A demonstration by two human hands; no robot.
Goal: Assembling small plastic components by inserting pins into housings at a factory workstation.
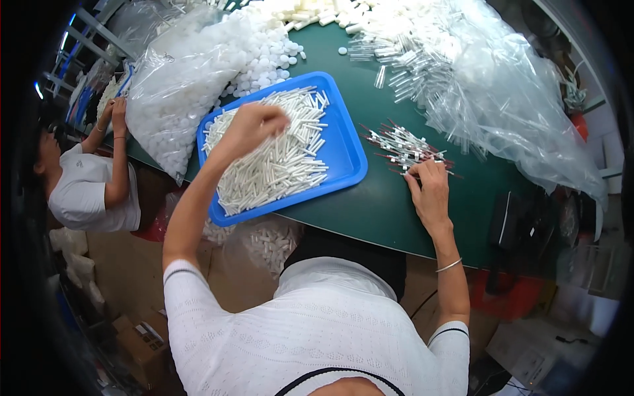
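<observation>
Blue tray (343, 155) of white tubes (277, 165) on green table (376, 204), left hand (254, 125) bunched over tubes, hold unclear, right hand (429, 188) fingertips pinching red-tipped sticks (403, 148), beside tray.

One blue tray (348, 150) lies under the left hand (254, 125), heaped with white tubes (277, 165) too many to count. One small pile of red-tipped sticks (403, 148) lies at the right hand's (430, 191) fingertips. Two clear bags sit beyond both hands: one of white caps (178, 86), one of clear tubes (489, 92). One bracelet (448, 265) circles the right wrist.
</observation>
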